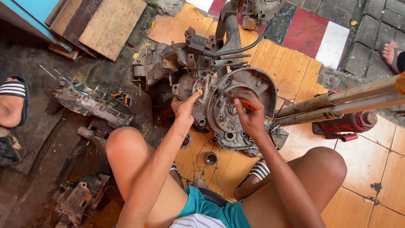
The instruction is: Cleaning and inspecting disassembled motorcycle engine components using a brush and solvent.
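A grimy grey engine casing point(236, 105) stands upright on the orange tiled floor between my knees. My left hand point(185, 107) presses a fingertip against a round opening on the casing's left side. My right hand point(251, 116) grips an orange-handled tool point(249, 104) and holds its tip against the round recessed part in the casing's middle. The tool's working end is hidden by my fingers.
Another engine half point(90, 101) lies to the left on the dirty floor. A red jack point(348, 122) and two rusty pipes point(337, 103) are on the right. Other people's sandalled feet point(12, 101) show at the left and top right point(392, 52). A small metal ring point(211, 158) lies below the casing.
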